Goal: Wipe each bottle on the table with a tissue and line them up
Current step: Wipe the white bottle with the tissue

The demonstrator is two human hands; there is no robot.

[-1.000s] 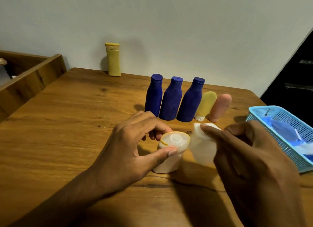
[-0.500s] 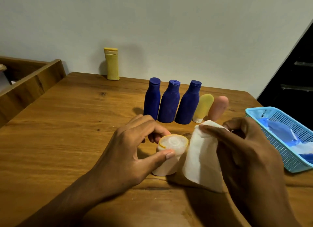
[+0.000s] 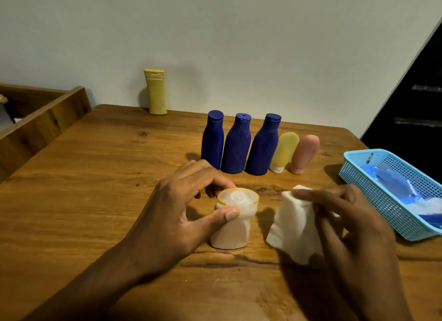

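A small cream bottle [image 3: 230,232] with a yellow-rimmed cap stands upright on the wooden table [image 3: 95,189]. My left hand [image 3: 177,210] grips it near the top between thumb and fingers. Just right of it, my right hand [image 3: 354,229] holds a white tissue [image 3: 294,227], a small gap away from the bottle. Behind them stand three dark blue bottles [image 3: 235,144] in a row, followed by a pale yellow tube [image 3: 284,150] and a pink tube [image 3: 305,153], both standing on their caps. A yellow bottle [image 3: 156,92] stands alone at the far edge by the wall.
A light blue plastic basket [image 3: 363,177] with blue packets inside sits at the table's right edge. A wooden frame [image 3: 40,119] borders the left side. The wall runs close behind the table.
The tissue has unfolded and my right hand has drawn it slightly right, away from the cream bottle. My left hand keeps its grip on the bottle.
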